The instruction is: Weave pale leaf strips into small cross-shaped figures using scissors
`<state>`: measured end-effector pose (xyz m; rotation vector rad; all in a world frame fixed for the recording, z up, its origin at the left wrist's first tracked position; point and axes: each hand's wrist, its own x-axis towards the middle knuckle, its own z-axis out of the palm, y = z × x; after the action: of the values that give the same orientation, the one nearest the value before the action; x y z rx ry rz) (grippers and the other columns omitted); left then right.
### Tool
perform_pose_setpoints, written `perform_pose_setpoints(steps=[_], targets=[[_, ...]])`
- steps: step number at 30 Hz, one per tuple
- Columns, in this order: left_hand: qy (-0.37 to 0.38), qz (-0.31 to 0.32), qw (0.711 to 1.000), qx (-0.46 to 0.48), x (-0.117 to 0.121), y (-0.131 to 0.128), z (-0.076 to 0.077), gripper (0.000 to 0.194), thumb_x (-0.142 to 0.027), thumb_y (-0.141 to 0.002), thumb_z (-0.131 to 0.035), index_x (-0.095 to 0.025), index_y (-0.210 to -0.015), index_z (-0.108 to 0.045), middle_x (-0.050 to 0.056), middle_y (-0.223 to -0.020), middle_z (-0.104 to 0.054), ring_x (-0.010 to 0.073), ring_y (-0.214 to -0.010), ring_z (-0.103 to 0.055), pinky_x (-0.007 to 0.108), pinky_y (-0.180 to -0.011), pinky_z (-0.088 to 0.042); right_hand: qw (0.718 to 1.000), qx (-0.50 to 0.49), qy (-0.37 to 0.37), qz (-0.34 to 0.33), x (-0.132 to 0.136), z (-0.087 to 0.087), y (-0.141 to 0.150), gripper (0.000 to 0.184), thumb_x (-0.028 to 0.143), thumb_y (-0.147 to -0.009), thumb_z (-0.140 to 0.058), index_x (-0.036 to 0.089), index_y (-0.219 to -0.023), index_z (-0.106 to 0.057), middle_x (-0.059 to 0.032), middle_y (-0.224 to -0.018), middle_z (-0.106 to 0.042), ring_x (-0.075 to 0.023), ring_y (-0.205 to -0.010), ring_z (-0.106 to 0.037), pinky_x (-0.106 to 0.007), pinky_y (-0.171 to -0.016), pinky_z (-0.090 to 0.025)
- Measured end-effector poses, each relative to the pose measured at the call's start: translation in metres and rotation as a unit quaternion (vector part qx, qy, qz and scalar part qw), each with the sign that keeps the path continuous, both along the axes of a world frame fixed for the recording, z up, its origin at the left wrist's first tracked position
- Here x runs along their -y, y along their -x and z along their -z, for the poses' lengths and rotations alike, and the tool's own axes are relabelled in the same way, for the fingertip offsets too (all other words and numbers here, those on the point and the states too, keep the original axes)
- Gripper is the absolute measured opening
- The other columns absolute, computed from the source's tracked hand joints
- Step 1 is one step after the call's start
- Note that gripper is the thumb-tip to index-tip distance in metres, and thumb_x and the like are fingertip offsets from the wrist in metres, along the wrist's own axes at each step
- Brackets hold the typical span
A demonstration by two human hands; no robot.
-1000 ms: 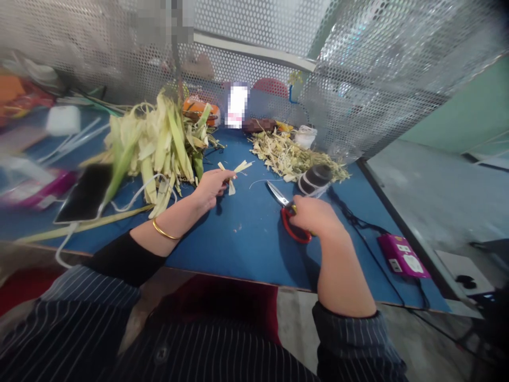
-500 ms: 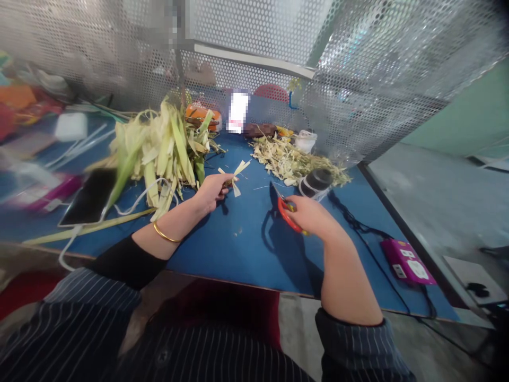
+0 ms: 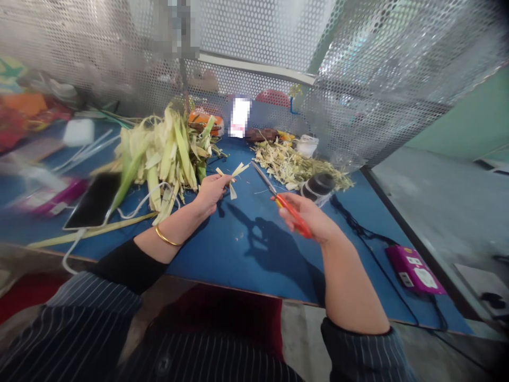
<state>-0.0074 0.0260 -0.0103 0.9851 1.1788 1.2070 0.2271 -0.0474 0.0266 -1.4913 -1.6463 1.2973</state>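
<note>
While our left hand (image 3: 212,193) pinches corn-husk strips (image 3: 240,170) above the blue tabletop (image 3: 222,249), their inner ends hidden from us, our right hand (image 3: 314,220) grips red-handled scissors (image 3: 283,202), lifted since a second ago, blades (image 3: 264,178) now nearer the strips.

Left hand (image 3: 212,192), right hand (image 3: 314,215) curled

Finding passage over the bare table (image 3: 210,257) between left hand (image 3: 212,193) and right hand (image 3: 304,213), down to the near edge. Running into scissors (image 3: 286,205) slanted across the far part of that gap. Meeting a corn husk heap (image 3: 159,151) and a cabled phone (image 3: 93,201) on the left, husk scraps (image 3: 284,159), a thread spool (image 3: 320,183) and black cables (image 3: 355,229) on the right, a perforated screen (image 3: 254,32) behind.
</note>
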Motion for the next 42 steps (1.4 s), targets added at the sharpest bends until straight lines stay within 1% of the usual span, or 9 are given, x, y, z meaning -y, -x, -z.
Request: perform_pose_setpoints(steps=[3,7,12,17,21,27,31,37,42], targets=[[0.000,-0.008,1.000,0.008,0.002,0.000,-0.003,0.027,-0.021,-0.069,-0.066,-0.017,-0.053,-0.044,-0.008,-0.042,-0.028,0.0026,-0.037,-0.019,0.022,-0.039,-0.009,0.998,0.005,0.001,-0.057,0.003,0.000,0.007,0.050,0.043,-0.075,-0.064,0.018,-0.117,-0.050,0.0044,-0.068,-0.049,-0.0078,-0.052,-0.044,-0.023,-0.050,-0.039],[-0.028,-0.007,0.999,0.014,0.004,-0.001,-0.003,0.022,-0.023,-0.071,-0.064,-0.016,-0.057,-0.049,-0.008,-0.043,-0.028,0.0028,-0.038,-0.020,0.021,-0.040,-0.011,0.994,0.079,-0.013,-0.080,0.002,0.003,0.016,0.047,0.045,-0.074,-0.064,0.018,-0.111,-0.054,0.0023,-0.073,-0.051,-0.0096,-0.059,-0.045,-0.024,-0.056,-0.039],[-0.036,-0.002,0.999,0.003,0.008,-0.005,0.001,0.019,-0.025,-0.070,-0.065,-0.014,-0.060,-0.054,-0.008,-0.044,-0.030,0.0030,-0.040,-0.021,0.021,-0.041,-0.012,0.987,0.139,-0.051,-0.063,-0.002,0.009,0.023,0.048,0.051,-0.073,-0.064,0.018,-0.108,-0.058,0.0021,-0.073,-0.052,-0.0118,-0.065,-0.045,-0.026,-0.062,-0.040],[-0.027,0.021,0.999,-0.004,0.012,-0.010,0.000,0.015,-0.025,-0.069,-0.063,-0.011,-0.063,-0.059,-0.006,-0.049,-0.039,0.0026,-0.041,-0.026,0.020,-0.041,-0.016,0.986,0.138,-0.077,-0.050,-0.005,0.019,0.024,0.048,0.052,-0.073,-0.063,0.018,-0.107,-0.060,0.0015,-0.074,-0.054,-0.0117,-0.065,-0.045,-0.027,-0.064,-0.040],[-0.023,0.034,0.999,-0.003,0.013,-0.011,0.000,0.014,-0.024,-0.069,-0.062,-0.010,-0.067,-0.062,-0.004,-0.053,-0.043,0.0022,-0.042,-0.026,0.019,-0.041,-0.016,0.987,0.122,-0.090,-0.046,-0.006,0.023,0.027,0.045,0.054,-0.076,-0.060,0.018,-0.102,-0.063,0.0010,-0.072,-0.054,-0.0107,-0.062,-0.043,-0.025,-0.061,-0.038],[-0.013,0.035,0.999,0.010,0.013,-0.010,-0.003,0.015,-0.022,-0.073,-0.060,-0.009,-0.067,-0.062,-0.003,-0.053,-0.043,0.0017,-0.042,-0.026,0.018,-0.041,-0.015,0.993,0.087,-0.069,-0.044,0.000,0.020,0.035,0.045,0.058,-0.077,-0.056,0.018,-0.095,-0.064,0.0033,-0.061,-0.046,-0.0096,-0.053,-0.036,-0.024,-0.050,-0.030],[-0.003,0.039,0.999,0.013,0.013,-0.010,-0.004,0.013,-0.021,-0.074,-0.060,-0.010,-0.066,-0.062,-0.005,-0.047,-0.036,0.0022,-0.040,-0.025,0.020,-0.040,-0.013,0.990,0.098,-0.093,-0.041,0.002,0.019,0.038,0.043,0.058,-0.078,-0.055,0.018,-0.087,-0.065,0.0035,-0.061,-0.044,-0.0092,-0.055,-0.033,-0.024,-0.051,-0.028],[-0.003,0.050,0.999,0.015,0.011,-0.008,-0.001,0.014,-0.023,-0.074,-0.061,-0.012,-0.066,-0.062,-0.006,-0.046,-0.033,0.0026,-0.039,-0.021,0.022,-0.041,-0.010,0.986,0.118,-0.112,-0.037,0.002,0.022,0.039,0.044,0.059,-0.079,-0.052,0.017,-0.083,-0.062,0.0035,-0.060,-0.040,-0.0095,-0.056,-0.030,-0.024,-0.051,-0.025],[-0.007,0.049,0.999,0.016,0.008,-0.006,0.001,0.013,-0.024,-0.073,-0.062,-0.012,-0.067,-0.063,-0.005,-0.047,-0.036,0.0030,-0.040,-0.023,0.022,-0.042,-0.011,0.983,0.130,-0.123,-0.035,0.002,0.023,0.042,0.044,0.060,-0.079,-0.051,0.017,-0.077,-0.059,0.0041,-0.060,-0.039,-0.0088,-0.056,-0.029,-0.024,-0.051,-0.025]])
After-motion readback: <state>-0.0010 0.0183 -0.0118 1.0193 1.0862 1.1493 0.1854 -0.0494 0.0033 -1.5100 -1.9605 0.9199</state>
